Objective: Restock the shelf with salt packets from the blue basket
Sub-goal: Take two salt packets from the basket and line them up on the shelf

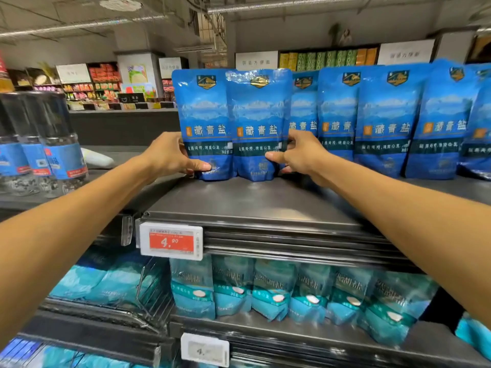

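Observation:
Two blue salt packets stand upright side by side on the dark top shelf [249, 203]. My left hand [170, 155] grips the left packet [204, 123] at its lower left edge, thumb across the front. My right hand [297, 155] grips the right packet [259, 123] at its lower right edge, thumb on the front and fingers behind. A row of several matching blue packets [385, 120] stands to the right along the shelf. The blue basket is out of view.
Clear salt bottles with blue labels [50, 144] stand at the left on a lower ledge. A red price tag [171, 241] hangs on the shelf's front edge. Teal salt bags [273, 290] fill the shelf below. Bare shelf surface lies in front of the packets.

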Demonstrator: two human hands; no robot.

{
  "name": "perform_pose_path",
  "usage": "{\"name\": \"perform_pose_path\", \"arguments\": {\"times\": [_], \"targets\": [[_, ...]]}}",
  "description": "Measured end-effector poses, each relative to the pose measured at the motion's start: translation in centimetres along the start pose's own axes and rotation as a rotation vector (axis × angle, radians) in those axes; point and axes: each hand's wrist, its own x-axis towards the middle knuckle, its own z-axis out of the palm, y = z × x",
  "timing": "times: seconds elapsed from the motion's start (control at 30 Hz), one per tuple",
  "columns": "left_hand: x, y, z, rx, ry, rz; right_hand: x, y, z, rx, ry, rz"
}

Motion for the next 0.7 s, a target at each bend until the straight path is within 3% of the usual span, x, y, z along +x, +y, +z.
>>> {"name": "perform_pose_path", "arguments": {"times": [0.3,0.47,0.6,0.7], "targets": [[-0.8,0.3,0.6,0.120,0.103,-0.026,-0.8,-0.9,0.6,-0.128,0.053,0.074],[-2.0,0.2,0.6,0.257,0.287,-0.093,-2.6,-1.8,0.9,-0.245,0.074,0.092],[-4.5,1.2,0.2,0.149,0.391,-0.020,-5.1,-2.6,0.5,-0.304,0.070,0.107],[-7.6,2.7,0.3,-0.008,0.427,0.075,-8.2,-3.5,0.2,-0.223,0.106,-0.029]]}}
